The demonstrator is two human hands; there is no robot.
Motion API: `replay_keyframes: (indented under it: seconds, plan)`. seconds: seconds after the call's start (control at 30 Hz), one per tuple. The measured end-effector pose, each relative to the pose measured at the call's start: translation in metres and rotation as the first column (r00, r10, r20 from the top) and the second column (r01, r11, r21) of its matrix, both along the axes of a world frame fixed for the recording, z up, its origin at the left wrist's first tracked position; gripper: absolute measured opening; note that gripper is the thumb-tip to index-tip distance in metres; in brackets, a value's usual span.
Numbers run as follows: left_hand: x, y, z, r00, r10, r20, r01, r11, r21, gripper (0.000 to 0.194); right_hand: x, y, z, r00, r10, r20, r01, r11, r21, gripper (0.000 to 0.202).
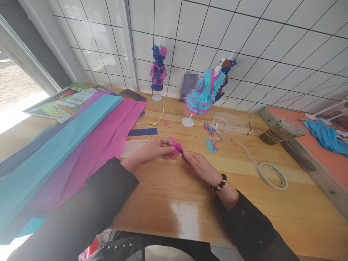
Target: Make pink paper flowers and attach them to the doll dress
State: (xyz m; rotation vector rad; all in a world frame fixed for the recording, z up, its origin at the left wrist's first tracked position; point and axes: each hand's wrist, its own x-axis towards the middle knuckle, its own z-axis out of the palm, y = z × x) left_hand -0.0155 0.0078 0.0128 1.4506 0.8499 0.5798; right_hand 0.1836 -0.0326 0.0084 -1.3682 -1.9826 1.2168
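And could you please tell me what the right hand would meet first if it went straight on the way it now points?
The right hand would probably meet the pink piece held in the left hand first, though depth between them is hard to judge.

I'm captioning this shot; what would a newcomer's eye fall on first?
Probably the ruffled turquoise-and-pink dress on its white stand near the tiled wall. Next, the turquoise sheet and pink sheets at left on the table, then the bright pink piece in the left hand.

Head-worn view, facing forward, tilted down
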Motion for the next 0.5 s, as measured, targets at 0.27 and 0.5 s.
replay_keyframes:
  seconds: [0.27,0.5]
  plan:
    - [0.0016,-0.0003,-0.0004,1.0,0.026,0.007,-0.026,0.999,-0.018,0.027,-0.0007,-0.0008,-0.0048,0.997,-0.035,-0.062,0.033,0.999,-0.025,0.044]
    - [0.0058,-0.0015,-0.0042,0.998,0.049,0.05,-0.047,0.998,-0.044,0.031,-0.0027,-0.001,-0.0043,0.995,-0.04,-0.095,0.037,0.999,-0.029,0.045]
